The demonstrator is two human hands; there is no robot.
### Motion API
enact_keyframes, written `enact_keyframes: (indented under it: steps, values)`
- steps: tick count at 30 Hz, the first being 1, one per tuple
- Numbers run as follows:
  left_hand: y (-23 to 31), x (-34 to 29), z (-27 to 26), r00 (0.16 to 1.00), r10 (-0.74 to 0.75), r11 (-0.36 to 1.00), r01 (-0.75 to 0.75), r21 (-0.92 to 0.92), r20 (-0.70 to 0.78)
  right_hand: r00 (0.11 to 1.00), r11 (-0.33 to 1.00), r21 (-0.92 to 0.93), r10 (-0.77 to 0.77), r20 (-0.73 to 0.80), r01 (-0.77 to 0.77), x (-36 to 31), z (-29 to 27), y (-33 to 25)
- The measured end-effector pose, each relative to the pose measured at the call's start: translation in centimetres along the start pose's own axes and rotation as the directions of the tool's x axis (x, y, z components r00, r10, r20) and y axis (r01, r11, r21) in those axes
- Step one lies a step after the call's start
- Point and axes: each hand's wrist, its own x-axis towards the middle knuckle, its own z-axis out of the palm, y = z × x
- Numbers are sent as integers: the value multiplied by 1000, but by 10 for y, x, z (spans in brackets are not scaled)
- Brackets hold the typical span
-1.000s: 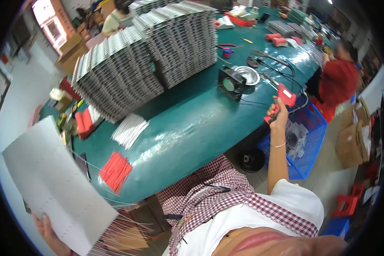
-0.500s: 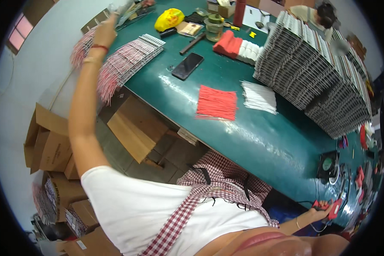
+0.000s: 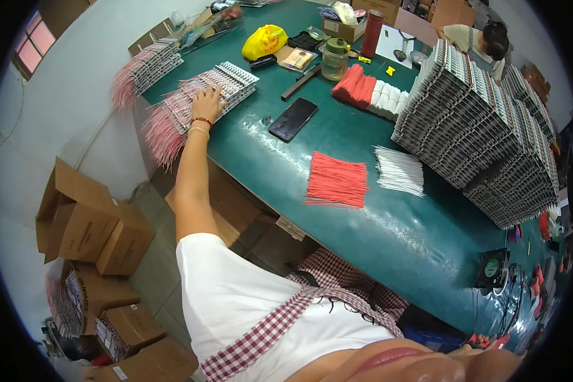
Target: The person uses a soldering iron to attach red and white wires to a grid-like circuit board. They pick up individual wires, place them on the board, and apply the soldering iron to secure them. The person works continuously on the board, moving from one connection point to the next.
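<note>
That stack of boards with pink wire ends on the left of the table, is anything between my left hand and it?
Nothing visible. The left hand lies flat on the stack of boards itself, in contact. The black phone lies apart to its right.

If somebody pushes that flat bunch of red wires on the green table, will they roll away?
The red wires would probably scatter, since they lie loose and untied. Being thin and straight, they look light and bendy. They might slide easily, because the green table looks smooth and shiny.

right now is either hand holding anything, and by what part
The left hand lies flat on a stack of boards with pink wires, palm down, not gripping it. The right hand is out of view.
</note>
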Motion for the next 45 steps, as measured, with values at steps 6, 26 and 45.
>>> enact_keyframes:
  steps: [6, 26, 45]
  values:
    - [-31, 11, -11, 987, -110, 989, 96, 116, 118, 992, 992, 46, 117, 36, -119, 0, -16, 24]
    - [431, 262, -256, 807, 492, -74, 412, -908, 326, 985, 980, 189, -31, -169, 64, -57, -48, -17]
    - [341, -224, -350, 875, 347, -760, 473, -445, 338, 789, 793, 252, 404, 464, -554, -91, 26, 34]
